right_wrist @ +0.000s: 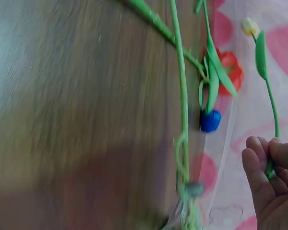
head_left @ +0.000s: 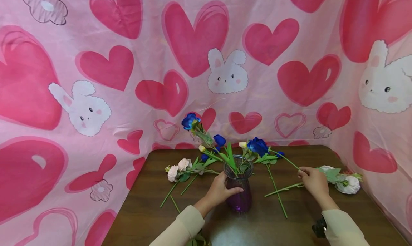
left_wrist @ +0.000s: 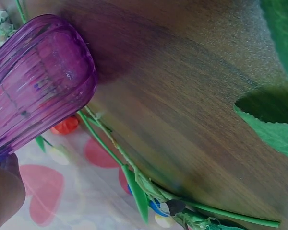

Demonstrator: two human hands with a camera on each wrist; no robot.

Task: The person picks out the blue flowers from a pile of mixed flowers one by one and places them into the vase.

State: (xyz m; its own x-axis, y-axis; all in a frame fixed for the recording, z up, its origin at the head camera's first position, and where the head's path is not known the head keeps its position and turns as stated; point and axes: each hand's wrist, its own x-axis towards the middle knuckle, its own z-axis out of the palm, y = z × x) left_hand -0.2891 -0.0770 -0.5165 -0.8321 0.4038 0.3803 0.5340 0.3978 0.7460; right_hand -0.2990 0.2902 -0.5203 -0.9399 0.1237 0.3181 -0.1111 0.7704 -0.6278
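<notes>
My left hand grips a purple glass vase from its left side, thumb across the front, other fingers partly hidden behind it. Green leaves rise out of the vase mouth. My right hand pinches the thin green stem of a yellow tulip to the right of the vase. The tulip points up and left, its bud near a large blue rose in the head view. The right wrist view shows thumb and fingertips closed around that stem.
Pale pink flowers lie left of the vase, white flowers at the right edge. Loose stems cross on the brown table. Another blue rose stands up behind, near a blue tulip. Heart-patterned cloth surrounds the table.
</notes>
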